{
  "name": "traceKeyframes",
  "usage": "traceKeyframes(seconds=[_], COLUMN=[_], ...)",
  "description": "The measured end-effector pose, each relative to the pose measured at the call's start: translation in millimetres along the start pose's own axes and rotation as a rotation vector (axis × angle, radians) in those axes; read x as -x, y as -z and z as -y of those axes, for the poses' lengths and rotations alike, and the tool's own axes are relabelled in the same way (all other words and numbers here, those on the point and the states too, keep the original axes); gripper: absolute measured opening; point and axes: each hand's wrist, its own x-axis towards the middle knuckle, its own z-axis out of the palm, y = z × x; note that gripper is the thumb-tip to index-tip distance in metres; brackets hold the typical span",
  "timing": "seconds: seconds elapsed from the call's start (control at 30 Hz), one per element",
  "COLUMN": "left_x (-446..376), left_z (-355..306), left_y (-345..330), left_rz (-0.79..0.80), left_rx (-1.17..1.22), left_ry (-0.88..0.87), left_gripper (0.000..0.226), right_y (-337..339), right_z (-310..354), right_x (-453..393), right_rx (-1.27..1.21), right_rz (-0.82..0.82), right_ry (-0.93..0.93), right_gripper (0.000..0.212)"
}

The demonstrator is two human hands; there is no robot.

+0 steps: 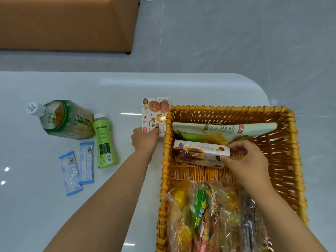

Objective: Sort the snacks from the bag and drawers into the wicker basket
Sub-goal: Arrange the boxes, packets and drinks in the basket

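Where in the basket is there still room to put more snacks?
In the wicker basket, bare weave shows on the right side, beside the right hand, and in a strip between the purple box and the candy bags. The near end is crowded with bags; the far end holds a green pouch.

Golden-orange woven basket point(294, 142) on a glossy white desk point(54, 84); green-labelled bottles point(104, 140); pale blue sachets point(78, 170); white cookie box point(154, 113) printed with brown biscuits.
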Motion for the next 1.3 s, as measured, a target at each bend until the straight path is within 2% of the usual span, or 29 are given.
traceKeyframes(seconds=[0.13,0.23,0.37,0.47,0.6,0.67,0.77,0.87,0.97,1.03,1.17,1.3], left_x=[-3.6,-5.0,6.1,23.9,64.0,85.0,107.4,122.9,132.5,135.1,133.4,136.6], left_z=[-2.4,-2.8,-9.3,-18.7,-25.1,-23.1,-17.8,-18.1,-21.2,-22.8,-19.0,-24.7], left_y=[6.6,21.1,34.6,46.5,67.6,77.5,89.9,99.9,106.7,105.4,89.2,67.5], left_rz=[-0.002,-0.033,0.116,0.054,0.014,0.001,-0.077,-0.07,0.075,0.193,0.307,0.404], left_rx=[0.067,0.076,0.072,0.181,0.462,0.506,0.386,0.282,0.235,0.164,-0.152,-0.601], left_ry=[-0.044,-0.051,-0.11,-0.082,-0.092,-0.171,-0.319,-0.427,-0.54,-0.63,-0.795,-0.948], left_gripper=[0.041,0.054,0.029,0.017,0.003,0.015,0.03,0.036,0.042,0.036,0.042,0.054], right_y=[1.9,2.5,6.8,9.9,11.3,9.5,6.3,5.4,5.0,5.1,7.6,11.8], right_z=[-1.8,0.4,0.7,-2.7,-8.0,-9.9,-10.6,-10.9,-12.8,-13.0,-13.3,-14.2], right_x=[0.2,1.5,-0.6,-3.9,-5.1,-4.2,-3.6,-4.7,-5.1,-5.1,-4.9,-4.7], right_rx=[0.007,0.023,-0.089,-0.228,-0.365,-0.422,-0.5,-0.57,-0.579,-0.575,-0.596,-0.633], right_rz=[0.026,0.027,0.057,0.075,0.101,0.111,0.14,0.167,0.196,0.2,0.212,0.237], right_ry=[-0.007,-0.002,-0.086,-0.165,-0.258,-0.297,-0.373,-0.442,-0.469,-0.475,-0.485,-0.547], right_gripper=[0.032,0.028,0.018,0.015,0.025,0.024,0.025,0.021,0.009,0.007,0.005,0.008])
